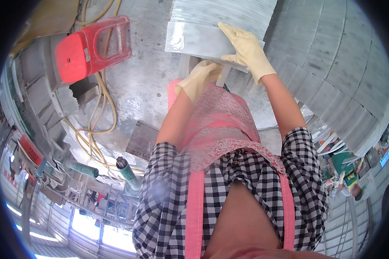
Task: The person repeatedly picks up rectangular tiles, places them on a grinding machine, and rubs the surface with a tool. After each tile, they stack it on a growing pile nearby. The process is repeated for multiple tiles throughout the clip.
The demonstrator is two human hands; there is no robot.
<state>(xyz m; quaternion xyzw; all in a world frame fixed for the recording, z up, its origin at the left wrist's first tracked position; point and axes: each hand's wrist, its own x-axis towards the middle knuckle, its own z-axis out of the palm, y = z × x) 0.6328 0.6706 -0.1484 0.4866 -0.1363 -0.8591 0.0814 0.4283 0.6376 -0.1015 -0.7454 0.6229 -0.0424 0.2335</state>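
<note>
A glossy pale grey slab (194,38) lies across the near side of a stack of thin, pale sheets or tiles (224,11). My right hand (246,49), in a cream rubber glove, rests on the slab's right part with fingers stretched out and the thumb apart, near its front edge. Just below that edge is my left hand (199,78), in a matching glove and slightly blurred. Its fingers are curled together, with the tips partly hidden; what they hold, if anything, does not show. A pink patterned apron (220,112) hangs beneath my hands.
A red plastic stool (75,56) lies on its side at the left, beside yellow hoses (90,129) trailing over the floor. Long rows of stacked grey slabs (315,43) stand at the right. A green cylindrical tool (127,172) is at lower left.
</note>
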